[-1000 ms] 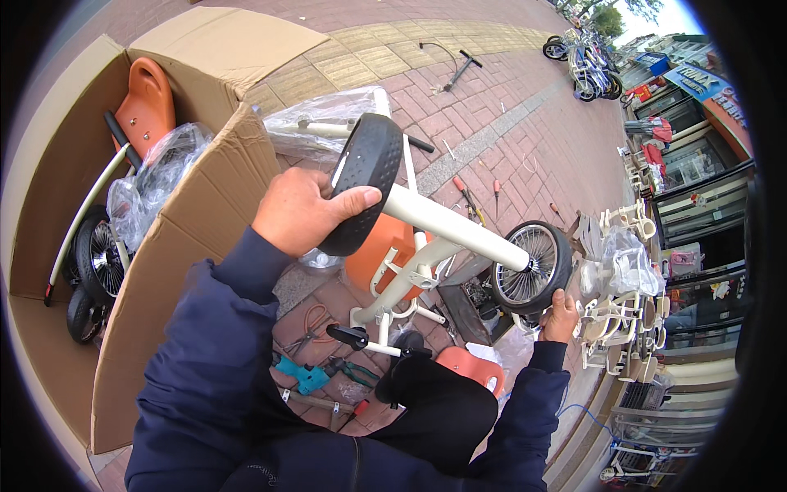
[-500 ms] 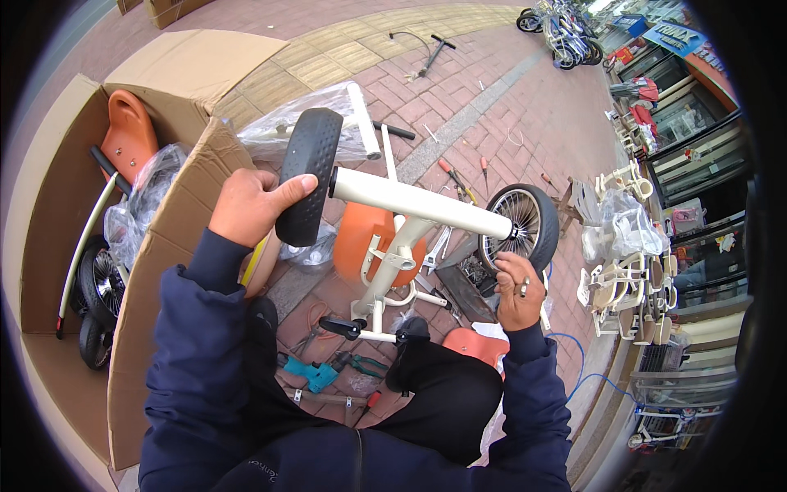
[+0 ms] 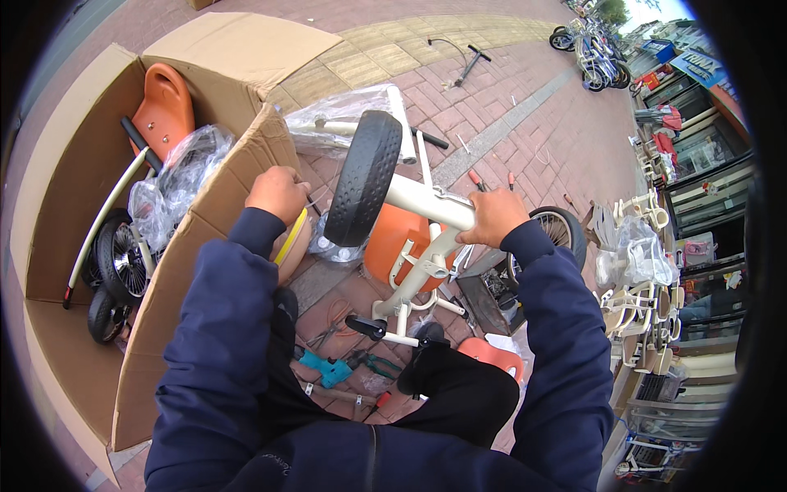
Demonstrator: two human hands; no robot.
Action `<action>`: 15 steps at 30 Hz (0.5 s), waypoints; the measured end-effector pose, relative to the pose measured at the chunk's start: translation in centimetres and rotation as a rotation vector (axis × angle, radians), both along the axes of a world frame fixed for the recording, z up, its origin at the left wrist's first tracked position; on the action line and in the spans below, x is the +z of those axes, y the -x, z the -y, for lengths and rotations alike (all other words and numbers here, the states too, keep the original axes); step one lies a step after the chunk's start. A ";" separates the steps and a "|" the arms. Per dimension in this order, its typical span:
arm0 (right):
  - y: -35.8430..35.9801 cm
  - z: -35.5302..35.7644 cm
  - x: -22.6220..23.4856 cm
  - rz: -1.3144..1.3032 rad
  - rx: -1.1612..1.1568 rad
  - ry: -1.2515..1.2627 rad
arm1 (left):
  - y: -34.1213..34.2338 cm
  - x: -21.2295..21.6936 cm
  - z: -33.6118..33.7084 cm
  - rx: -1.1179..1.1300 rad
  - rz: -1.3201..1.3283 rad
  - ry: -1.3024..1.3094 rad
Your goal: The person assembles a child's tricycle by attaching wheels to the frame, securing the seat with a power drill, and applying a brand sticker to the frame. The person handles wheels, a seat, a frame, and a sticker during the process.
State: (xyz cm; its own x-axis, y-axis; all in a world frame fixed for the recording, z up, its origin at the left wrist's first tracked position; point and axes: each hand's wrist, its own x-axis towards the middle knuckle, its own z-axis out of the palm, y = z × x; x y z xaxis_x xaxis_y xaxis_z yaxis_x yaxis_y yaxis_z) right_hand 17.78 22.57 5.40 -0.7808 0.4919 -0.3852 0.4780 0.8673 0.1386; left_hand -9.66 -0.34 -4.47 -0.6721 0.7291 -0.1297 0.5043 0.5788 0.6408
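A cream-white tubular frame [image 3: 426, 266] stands in front of me, with a crank and black pedal [image 3: 366, 326] low on it. My right hand [image 3: 494, 218] is closed round the right end of its upper tube. On that tube's left end sits a small black wheel [image 3: 366, 176] with a dimpled tyre. My left hand [image 3: 280, 195] is off the wheel, its fingers curled by the cardboard box's edge; a thin sliver shows beside the fingertips, too small to name. Partly behind my right arm is a spoked wheel [image 3: 566, 234]; whether it touches the frame cannot be told.
The open cardboard box [image 3: 205, 221] at left holds an orange seat [image 3: 164, 111], wheels and plastic wrap. Near my feet lie a teal power drill [image 3: 329, 369], pliers [image 3: 377, 365] and a metal tray [image 3: 484, 307]. A floor pump [image 3: 469, 66] is farther off. White parts [image 3: 635, 271] stand right.
My left hand has let go of the small black wheel and moved left of it. My right hand has shifted from beside the spoked wheel onto the frame's tube. The whole view has shifted.
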 end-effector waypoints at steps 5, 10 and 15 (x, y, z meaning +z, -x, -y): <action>-4.8 5.6 3.3 -0.237 0.090 -0.038 | 1.1 -3.0 -1.7 -0.026 0.303 -0.230; -9.5 12.2 8.4 -0.435 0.281 -0.068 | -2.9 -4.6 -5.7 -0.502 0.514 -0.418; -11.9 17.1 12.4 -0.322 0.325 -0.116 | -10.7 -2.2 -9.0 -0.465 1.119 -0.136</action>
State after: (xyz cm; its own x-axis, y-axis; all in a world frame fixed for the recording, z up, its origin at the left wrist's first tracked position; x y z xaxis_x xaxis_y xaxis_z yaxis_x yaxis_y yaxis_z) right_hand 29.73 5.47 17.83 -0.9721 0.2281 -0.0553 0.2192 0.9666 0.1331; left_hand 1.00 8.70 -6.71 0.0911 0.9232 -0.3734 -0.2241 0.3844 0.8956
